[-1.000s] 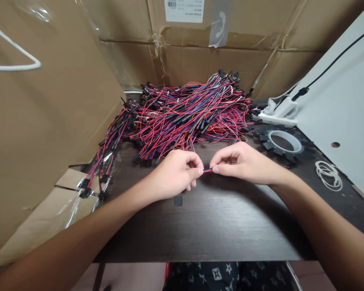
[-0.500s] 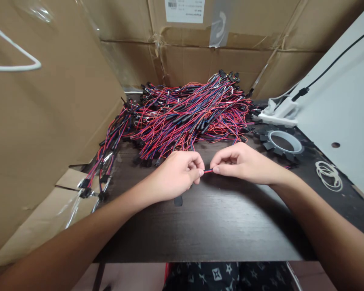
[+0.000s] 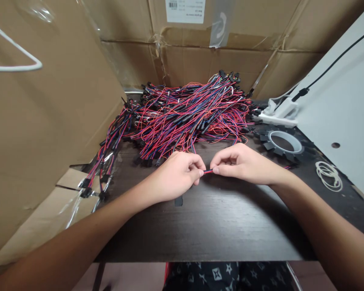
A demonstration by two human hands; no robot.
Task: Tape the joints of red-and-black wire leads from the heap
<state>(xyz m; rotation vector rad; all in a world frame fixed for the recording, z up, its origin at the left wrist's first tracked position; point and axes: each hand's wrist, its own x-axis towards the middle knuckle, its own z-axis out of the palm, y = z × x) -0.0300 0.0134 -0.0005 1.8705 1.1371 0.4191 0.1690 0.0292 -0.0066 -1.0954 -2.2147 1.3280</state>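
Observation:
Between my two hands runs a short stretch of a red and blue wire cable [image 3: 208, 171], pinched at both ends just above the dark table [image 3: 224, 226]. My left hand [image 3: 182, 173] is closed, thumb and fingertips pressed on the cable's left part. My right hand [image 3: 238, 163] is closed in a pinch on the right part. The rest of the cable is hidden by my fingers. A small black piece [image 3: 178, 201], perhaps tape, shows below my left hand. Just beyond my hands lies a large pile of red and blue wire cables [image 3: 188, 117] with black connectors.
A tape roll [image 3: 300, 147] with black strips stuck around its rim lies at the right. Near it are a coil of pale cord [image 3: 328, 176] and a white power strip [image 3: 279, 118]. More cables [image 3: 101, 173] hang at the left over plastic-covered cardboard. Cardboard [image 3: 133, 60] walls the back and left.
Both hands keep their pinch on the cable in nearly the same place. My left fingers have shifted very slightly.

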